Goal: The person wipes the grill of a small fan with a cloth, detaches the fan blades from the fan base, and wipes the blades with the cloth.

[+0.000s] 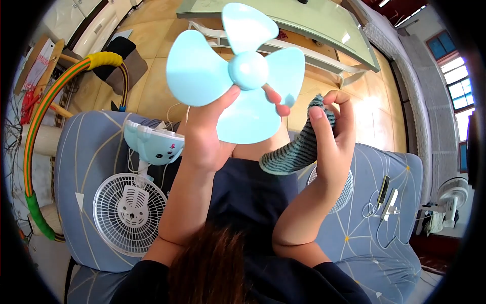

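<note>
My left hand [202, 134] grips a light blue four-bladed fan blade [248, 71] from below, with its thumb near the hub and fingertips showing past the lower blade's edge. A dark striped cloth [293, 149], teal and black, hangs from my right hand [334, 134], pinched between thumb and fingers. The cloth is apart from the blades. Left of my left forearm, a light blue fan base [157, 146] with a cartoon face lies on the sofa, above a white rear grille [106, 215]. Another round grille [345, 190] is partly hidden behind my right forearm.
I sit on a blue patterned sofa [369, 248]. A glass-topped table [324, 25] stands ahead. On the right lie a power strip [390, 204] and a dark phone-like object [383, 189] with white cables. A taped hoop [33, 147] arches at the left.
</note>
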`<action>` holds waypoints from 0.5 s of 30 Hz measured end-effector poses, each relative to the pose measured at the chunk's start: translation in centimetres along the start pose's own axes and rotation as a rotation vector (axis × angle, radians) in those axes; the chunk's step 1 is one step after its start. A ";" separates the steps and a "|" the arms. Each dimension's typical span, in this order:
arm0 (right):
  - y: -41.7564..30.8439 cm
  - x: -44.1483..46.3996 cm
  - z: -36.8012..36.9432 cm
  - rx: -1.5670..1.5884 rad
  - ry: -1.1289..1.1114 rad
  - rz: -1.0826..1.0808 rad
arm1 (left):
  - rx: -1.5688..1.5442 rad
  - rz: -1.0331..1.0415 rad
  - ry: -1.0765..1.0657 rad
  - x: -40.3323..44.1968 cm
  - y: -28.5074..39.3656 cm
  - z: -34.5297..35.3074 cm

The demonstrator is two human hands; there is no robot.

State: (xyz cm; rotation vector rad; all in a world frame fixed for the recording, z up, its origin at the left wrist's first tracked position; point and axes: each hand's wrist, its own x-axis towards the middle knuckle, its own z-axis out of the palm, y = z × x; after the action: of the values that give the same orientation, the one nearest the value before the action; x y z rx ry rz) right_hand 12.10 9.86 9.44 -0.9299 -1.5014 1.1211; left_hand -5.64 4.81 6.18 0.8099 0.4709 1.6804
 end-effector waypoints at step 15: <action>-1.0 -0.6 1.3 -0.149 0.035 -0.073 | 0.179 -0.146 0.123 -0.8 -0.9 1.4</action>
State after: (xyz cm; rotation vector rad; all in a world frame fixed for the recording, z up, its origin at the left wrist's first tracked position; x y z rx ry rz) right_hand 10.96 8.74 10.15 -0.9825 -1.5939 0.9456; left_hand -3.93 4.08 6.33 0.7843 0.7569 1.5735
